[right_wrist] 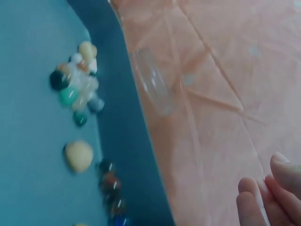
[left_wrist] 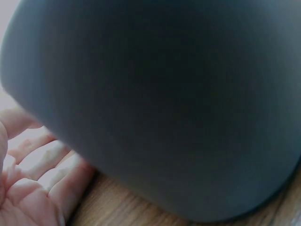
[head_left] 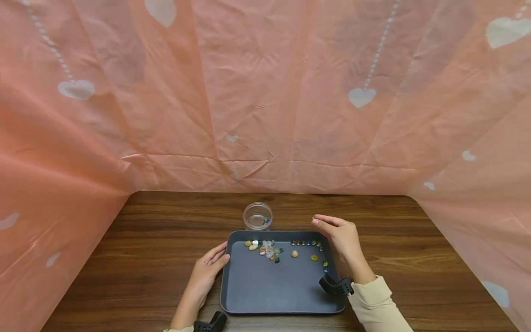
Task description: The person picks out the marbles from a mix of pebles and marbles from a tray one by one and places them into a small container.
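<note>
Resting left hand (head_left: 203, 273) loosely against tray (head_left: 274, 290). Curving right hand (head_left: 343, 235), fingers (right_wrist: 248, 207) slightly apart, seemingly empty. Could send marbles (head_left: 308, 243) rolling by bumping tray.

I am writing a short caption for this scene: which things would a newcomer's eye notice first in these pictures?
Probably the pink-orange cloth printed with pale hearts, which rises behind the wooden table, catches the eye first. Next comes the dark grey tray between the left hand and right hand: a cluster of mixed stones lies toward its far side, and shiny marbles line its far right corner. A clear round container stands beyond the tray.
</note>
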The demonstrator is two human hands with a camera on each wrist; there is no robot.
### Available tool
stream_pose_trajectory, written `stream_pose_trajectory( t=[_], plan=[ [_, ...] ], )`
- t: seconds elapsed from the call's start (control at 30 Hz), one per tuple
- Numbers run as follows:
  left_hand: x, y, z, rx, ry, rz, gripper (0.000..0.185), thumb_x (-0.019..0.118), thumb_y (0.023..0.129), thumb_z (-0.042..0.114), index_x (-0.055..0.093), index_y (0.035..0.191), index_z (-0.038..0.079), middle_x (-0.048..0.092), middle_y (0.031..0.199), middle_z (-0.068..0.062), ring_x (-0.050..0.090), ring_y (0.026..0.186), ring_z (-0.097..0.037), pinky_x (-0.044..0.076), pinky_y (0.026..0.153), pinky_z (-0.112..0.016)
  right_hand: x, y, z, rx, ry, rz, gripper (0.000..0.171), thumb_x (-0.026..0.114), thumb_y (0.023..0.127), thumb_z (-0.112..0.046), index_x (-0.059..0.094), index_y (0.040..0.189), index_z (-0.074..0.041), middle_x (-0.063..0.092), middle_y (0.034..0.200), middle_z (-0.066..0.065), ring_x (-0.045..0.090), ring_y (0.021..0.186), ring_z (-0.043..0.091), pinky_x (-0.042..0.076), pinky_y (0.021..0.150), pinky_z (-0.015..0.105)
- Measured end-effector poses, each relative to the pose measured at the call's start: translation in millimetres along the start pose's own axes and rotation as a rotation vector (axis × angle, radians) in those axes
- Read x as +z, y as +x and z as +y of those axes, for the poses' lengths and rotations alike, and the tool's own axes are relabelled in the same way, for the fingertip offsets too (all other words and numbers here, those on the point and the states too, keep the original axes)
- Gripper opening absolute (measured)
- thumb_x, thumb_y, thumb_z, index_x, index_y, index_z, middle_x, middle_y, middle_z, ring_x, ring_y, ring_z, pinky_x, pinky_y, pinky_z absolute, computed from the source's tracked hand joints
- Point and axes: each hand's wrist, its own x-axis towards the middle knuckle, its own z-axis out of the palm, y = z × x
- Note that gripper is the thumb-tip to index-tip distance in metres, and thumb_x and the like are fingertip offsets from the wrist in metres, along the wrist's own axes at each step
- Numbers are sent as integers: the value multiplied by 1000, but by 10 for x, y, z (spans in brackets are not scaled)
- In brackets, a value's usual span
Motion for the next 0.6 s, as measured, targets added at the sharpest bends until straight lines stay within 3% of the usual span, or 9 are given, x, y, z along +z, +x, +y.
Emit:
stream_pose_trajectory(
  t=[0.2,0.37,0.6],
  plan=[
    [-3,0,-12,11,12,1,49,65,96,19,54,141,3,58,141,-19,54,133,-28,45,88,-9,-234,-120,103,24,28,30,53,76,89,-19,59,131,9,77,95,-13,72,89,0,56,83,18],
    [-8,13,-23,5,24,13,47,65,96,18,55,140,4,59,140,-19,54,133,-28,46,88,-10,-388,-193,191,53,-42,22,57,73,91,-28,57,137,2,74,114,-11,68,95,-8,53,84,12],
    [-1,16,-26,7,28,20,46,65,96,18,56,140,4,60,139,-18,54,132,-28,46,88,-10,-593,-226,354,85,-30,-61,60,65,97,-27,45,146,0,57,143,4,61,108,-12,49,90,9]
  ],
)
